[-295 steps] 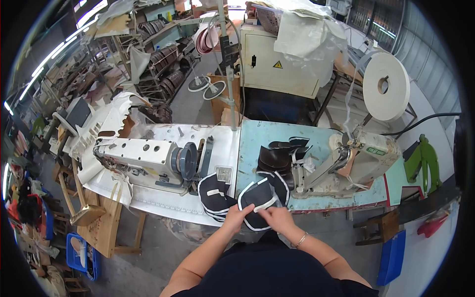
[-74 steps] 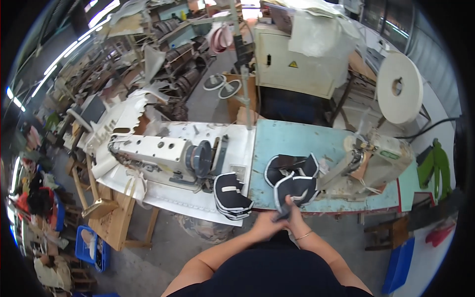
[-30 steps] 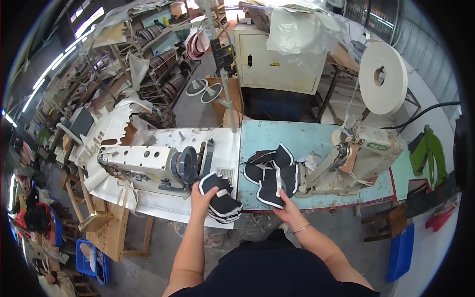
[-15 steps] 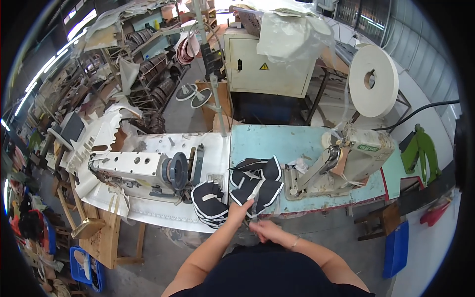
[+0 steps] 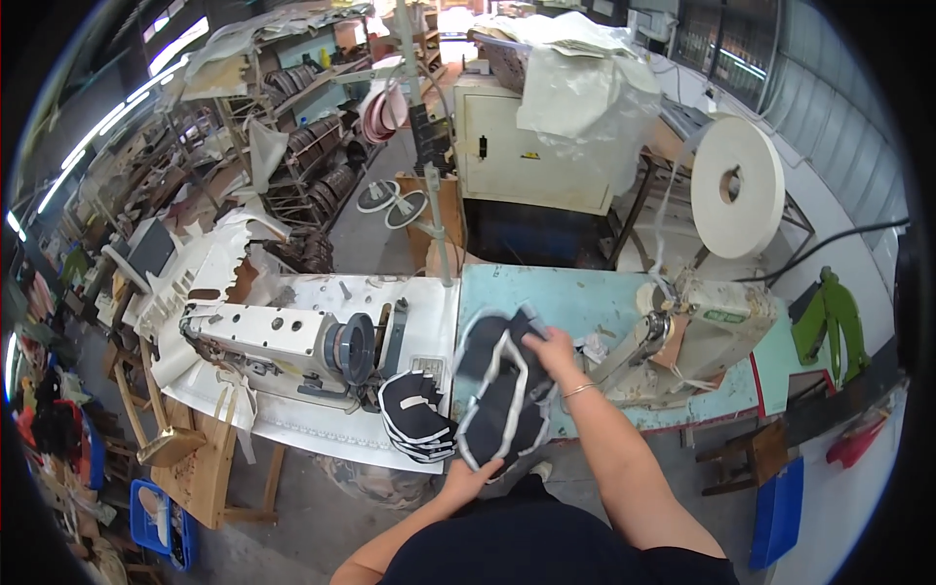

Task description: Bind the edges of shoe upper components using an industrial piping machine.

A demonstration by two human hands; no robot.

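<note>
My left hand point(image 5: 472, 479) pinches the near end of a dark fabric piece with white edging point(image 5: 487, 414), which looks like a shoe upper. At its far right end, my right hand point(image 5: 552, 353) has its fingers closed on the same piece. The piece is spread between both hands above the table's front edge, slightly blurred, with a white strip along its middle. A stack of similar dark white-edged pieces point(image 5: 417, 409) lies just left of it, touched by neither hand.
A white sewing machine point(image 5: 263, 331) stands on the left, and another sewing machine point(image 5: 717, 317) on the turquoise tabletop point(image 5: 575, 292) at right. Behind that one is a large white tape reel point(image 5: 717, 195). An upright pole point(image 5: 436, 224) rises at the table's back.
My right hand has moved up and forward from near my body to the piece's far end. The dark piece is now raised and stretched out lengthwise; my left hand has shifted nearer to me.
</note>
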